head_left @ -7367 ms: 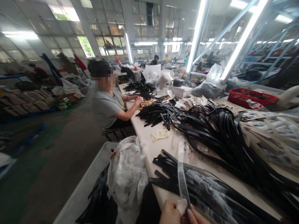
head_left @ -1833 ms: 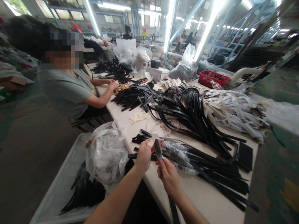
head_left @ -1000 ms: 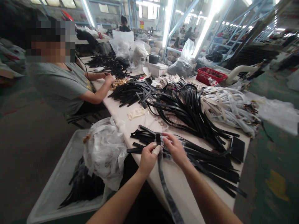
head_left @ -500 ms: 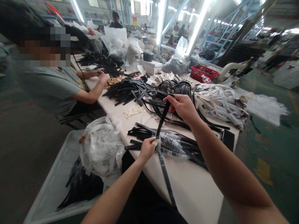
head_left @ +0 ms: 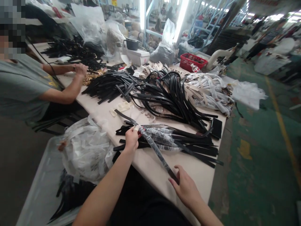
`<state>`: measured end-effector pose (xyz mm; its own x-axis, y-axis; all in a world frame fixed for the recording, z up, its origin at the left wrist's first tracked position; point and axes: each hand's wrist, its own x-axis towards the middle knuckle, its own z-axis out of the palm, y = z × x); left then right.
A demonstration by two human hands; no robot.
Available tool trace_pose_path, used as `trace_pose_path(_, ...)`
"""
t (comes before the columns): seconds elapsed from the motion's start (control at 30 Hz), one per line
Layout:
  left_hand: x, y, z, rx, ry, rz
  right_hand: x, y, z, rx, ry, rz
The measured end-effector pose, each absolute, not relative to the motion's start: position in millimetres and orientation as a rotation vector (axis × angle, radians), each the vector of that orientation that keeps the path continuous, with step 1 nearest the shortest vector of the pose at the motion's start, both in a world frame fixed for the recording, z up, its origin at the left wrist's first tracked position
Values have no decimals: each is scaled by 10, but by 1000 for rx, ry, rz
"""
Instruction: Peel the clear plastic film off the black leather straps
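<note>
A black strap (head_left: 154, 146), wrapped in clear film along its middle, slants from the upper left down toward me. My left hand (head_left: 133, 137) pinches it near its upper part, and the bare black end sticks out beyond the fingers. At the strap's lower end is my right hand (head_left: 183, 183), thumb and fingers apart around it; whether they press on it is hard to tell. Beneath and behind lies a bundle of film-wrapped black straps (head_left: 164, 135). Farther back, long black straps (head_left: 174, 94) are heaped in loops.
A pile of short black strips (head_left: 110, 84) lies left of the loops. Behind stand a red basket (head_left: 191, 62) and a white box (head_left: 136, 56). At left, a person (head_left: 25, 84) works beside a plastic bag (head_left: 87, 150) over a grey bin (head_left: 35, 185).
My right hand has left the strap's upper end and moved down to its lower end. The strap has tilted to a slant. The view has shifted right.
</note>
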<state>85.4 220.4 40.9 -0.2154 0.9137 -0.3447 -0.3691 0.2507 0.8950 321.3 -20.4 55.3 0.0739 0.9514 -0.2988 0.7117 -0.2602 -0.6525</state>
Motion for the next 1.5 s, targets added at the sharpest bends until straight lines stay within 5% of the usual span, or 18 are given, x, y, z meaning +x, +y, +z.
trace_pose_path(0.1, 771, 2089, 484, 639, 1341, 1253, 3238, -143, 468, -2079, -1640, 775)
trace_pose_path(0.23, 732, 1622, 718, 1191, 1709, 1449, 3352, -11, 582, -1920, -1503, 1128)
trace_pose_path(0.33, 1040, 1172, 919, 2143, 1133, 1003, 3375, 69, 825, -1748, -1312, 1428)
trace_pose_path(0.43, 1430, 986, 1064, 2473, 608, 610, 3432, 137, 1188, -1699, -1264, 1426)
trace_pose_path(0.67, 1526, 1524, 1082, 2588, 742, 535, 4412, 90, 1881, -1829, -1306, 1323)
trace_pose_path(0.8, 1381, 1683, 972, 2653, 806, 493, 4984, 232, 1649, -1933, -1478, 1262)
trace_pose_path(1.0, 893, 1735, 744, 2624, 1254, 508, 5083, 931, 1046, -2100, -1759, 427)
trace_pose_path(1.3, 844, 1479, 566, 2642, 1320, 505, 4130, 2696, 833, -2101, -1772, 173)
trace_pose_path(1.5, 796, 1305, 366, 2582, 1317, 574, 4217, 3045, 676, -2221, -1765, 134)
